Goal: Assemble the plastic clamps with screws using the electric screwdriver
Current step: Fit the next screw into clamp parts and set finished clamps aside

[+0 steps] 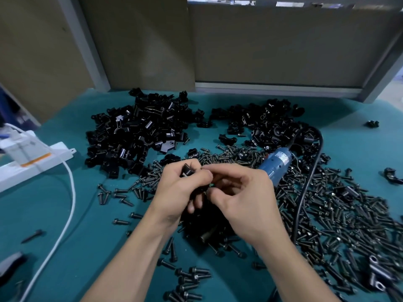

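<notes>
Counts by kind
One electric screwdriver is counted, two clamp heaps behind it, two hands beside it, screws beyond counting.

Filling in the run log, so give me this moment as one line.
left hand: grips black clamp | right hand: fingertips at clamp, pinch hidden | electric screwdriver: lying among screws, unheld

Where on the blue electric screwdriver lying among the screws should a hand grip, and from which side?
Probably grip the blue barrel of the electric screwdriver mid-body, coming from above and the right. It lies slanted on the screws, its cord leaving the far end, its near end hidden behind the right hand.
</notes>
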Demonstrator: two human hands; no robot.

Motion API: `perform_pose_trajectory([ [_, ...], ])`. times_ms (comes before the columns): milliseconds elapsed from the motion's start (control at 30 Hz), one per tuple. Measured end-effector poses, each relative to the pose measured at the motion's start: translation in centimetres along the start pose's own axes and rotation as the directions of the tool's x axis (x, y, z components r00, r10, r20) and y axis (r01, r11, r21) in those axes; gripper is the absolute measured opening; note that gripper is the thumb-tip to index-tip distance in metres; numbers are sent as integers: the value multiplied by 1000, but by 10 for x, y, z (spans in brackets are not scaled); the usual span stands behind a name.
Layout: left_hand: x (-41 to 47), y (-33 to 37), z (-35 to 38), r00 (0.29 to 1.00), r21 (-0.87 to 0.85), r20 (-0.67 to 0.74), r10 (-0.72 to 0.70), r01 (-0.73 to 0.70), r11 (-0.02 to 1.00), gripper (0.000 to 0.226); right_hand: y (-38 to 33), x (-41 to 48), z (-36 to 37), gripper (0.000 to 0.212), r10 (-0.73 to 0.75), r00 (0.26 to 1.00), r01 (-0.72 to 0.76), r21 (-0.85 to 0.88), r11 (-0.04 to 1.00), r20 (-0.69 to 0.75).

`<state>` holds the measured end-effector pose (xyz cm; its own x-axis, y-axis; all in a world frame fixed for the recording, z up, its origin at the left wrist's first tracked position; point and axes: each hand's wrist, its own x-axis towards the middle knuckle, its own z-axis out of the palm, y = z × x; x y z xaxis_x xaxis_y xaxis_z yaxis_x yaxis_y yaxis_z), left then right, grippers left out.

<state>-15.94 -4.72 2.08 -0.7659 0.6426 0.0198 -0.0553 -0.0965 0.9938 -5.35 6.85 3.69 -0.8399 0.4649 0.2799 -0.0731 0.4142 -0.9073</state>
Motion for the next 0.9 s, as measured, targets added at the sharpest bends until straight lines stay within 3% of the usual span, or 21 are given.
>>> perform_pose_trajectory([
  [133, -5, 7, 1, 979, -286, 133, -154, 187, 940, 22, -3, -3, 0, 42, -126, 990, 121, -77, 990, -69],
  [300, -10, 13, -1, 945, -439, 213, -247, 319, 840, 48, -2, -3, -5, 37, -156, 988, 155, -62, 986, -17],
  [467, -10, 16, -7, 902, -467, 376, -210, 380, 798, 57, 3, -1, -9, 33, -143, 983, 134, -80, 988, -119],
  [633, -8, 17, -13, 895, -371, 322, -310, 421, 828, 51, -1, -3, -10, 34, -149, 987, 143, -99, 985, -57],
  [900, -12, 22, -18, 792, -294, 465, -395, 559, 775, 62, -12, -7, 1, 27, -155, 983, 168, -156, 973, 95],
])
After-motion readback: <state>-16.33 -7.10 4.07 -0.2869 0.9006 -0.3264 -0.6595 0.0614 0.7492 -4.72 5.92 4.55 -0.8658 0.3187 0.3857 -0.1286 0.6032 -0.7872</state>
